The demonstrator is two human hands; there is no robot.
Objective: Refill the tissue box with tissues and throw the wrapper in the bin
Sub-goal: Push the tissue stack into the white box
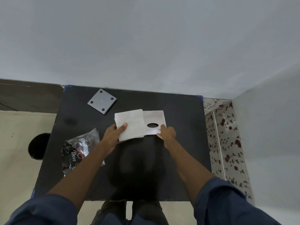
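A soft, floppy tissue stack [130,125] is being pinched at its near edge by the left hand [114,133], while the light tissue box [155,121] is being gripped at its corner by the right hand [167,133].

Tissue stack [130,124] hides the tissue box's [155,119] left side.

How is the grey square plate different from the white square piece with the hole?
The grey square plate has four dark dots at its corners; the white piece has one dark oval hole. The grey plate lies untouched at the far side of the table; the white piece is held at its near edge by the right hand. Both look flat and roughly square.
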